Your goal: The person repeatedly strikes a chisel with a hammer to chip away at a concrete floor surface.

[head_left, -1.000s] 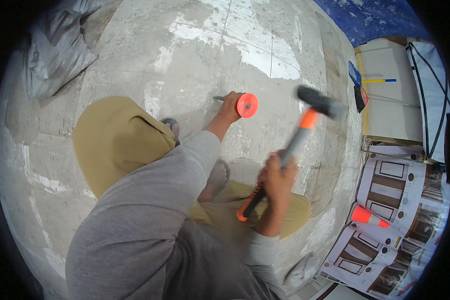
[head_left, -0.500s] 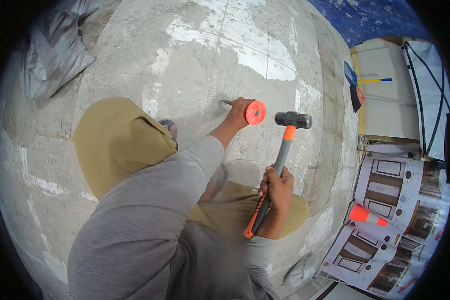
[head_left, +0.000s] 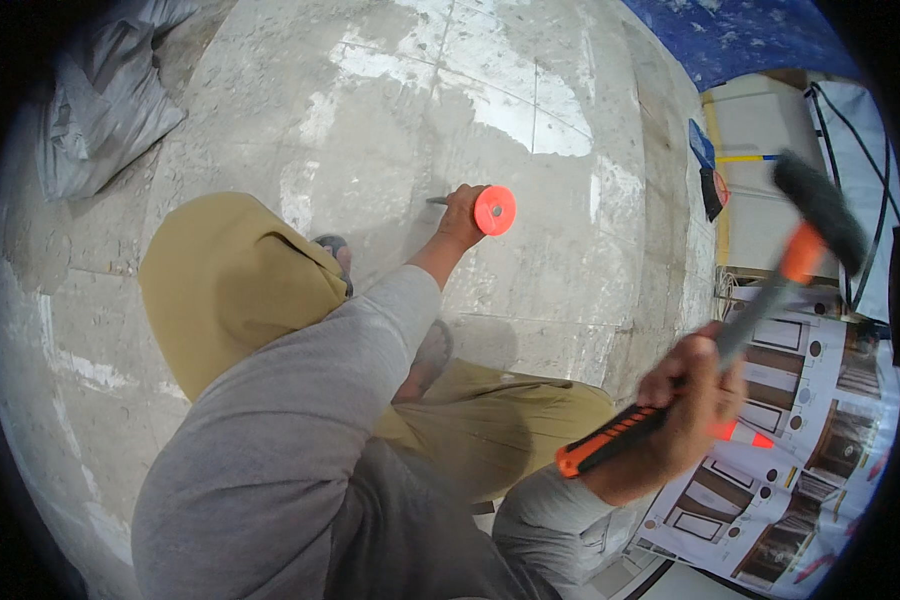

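Sack: one, pale grey-white [head_left: 105, 125], slumped in soft creases at the upper left on the floor; its contents cannot be seen.
Chisel: one [head_left: 495, 211], metal, with a round, smooth orange-red guard at its top; it is in the left hand over the floor, its narrow end pointing left. Whether that end touches the floor, I cannot tell.
Left hand: fingers [head_left: 458, 213] closed around the chisel just below the guard.
Hammer: one [head_left: 756, 316], with a dark, blocky, blurred head, an orange collar, and a grey shaft running to a black-and-orange grip; it is raised at the right, tilted, well apart from the chisel.
Right hand: fingers [head_left: 692, 395] wrapped around the hammer's handle, slightly blurred.
Floor: rough grey [head_left: 550, 270], dusty, with flaky white patches and straight joint lines.
Printed sheet: glossy [head_left: 715, 525], with panelled door pictures; an orange-and-white cone shape [head_left: 762, 440] shows there, partly behind the right hand.
Tarp: one, blue [head_left: 750, 45], white-speckled, upper right.
Trousers: tan cloth [head_left: 235, 285], both knees bent.
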The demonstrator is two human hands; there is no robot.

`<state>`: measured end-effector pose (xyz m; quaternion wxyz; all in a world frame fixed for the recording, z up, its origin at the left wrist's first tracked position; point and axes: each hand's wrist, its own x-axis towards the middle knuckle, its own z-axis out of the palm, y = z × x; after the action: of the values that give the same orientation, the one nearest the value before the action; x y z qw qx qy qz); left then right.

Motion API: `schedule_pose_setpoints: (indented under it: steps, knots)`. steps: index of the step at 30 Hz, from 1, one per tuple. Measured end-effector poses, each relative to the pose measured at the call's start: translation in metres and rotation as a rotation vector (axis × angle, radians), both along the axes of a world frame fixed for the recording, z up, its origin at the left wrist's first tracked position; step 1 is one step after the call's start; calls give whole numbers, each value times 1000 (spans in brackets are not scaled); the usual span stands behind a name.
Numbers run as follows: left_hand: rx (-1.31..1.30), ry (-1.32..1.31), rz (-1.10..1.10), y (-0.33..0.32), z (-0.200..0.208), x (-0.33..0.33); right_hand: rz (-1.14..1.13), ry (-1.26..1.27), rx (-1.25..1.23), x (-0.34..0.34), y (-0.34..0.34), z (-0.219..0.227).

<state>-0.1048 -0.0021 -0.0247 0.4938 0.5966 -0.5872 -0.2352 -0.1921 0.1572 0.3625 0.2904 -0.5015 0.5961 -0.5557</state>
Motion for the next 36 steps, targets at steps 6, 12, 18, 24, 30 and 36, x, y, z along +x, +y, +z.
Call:
schedule_pose_setpoints:
  steps: [6,12,18,24,30,36]
  knots:
    - [-10,137,60,1,22,-2,-117,109,-285,14,-29,25]
    - [-3,64,61,-5,17,-5,95,727,446,-12,-20,-186]
    - [-7,50,-121,10,11,-11,147,-80,831,-18,0,-169]
    - [32,-47,-53,11,13,-16,93,-197,733,-27,13,-144]
    - [14,-34,-21,7,0,-9,100,-273,597,-17,17,-98]
    - [-24,96,40,8,1,-2,80,-131,238,-9,14,-29]
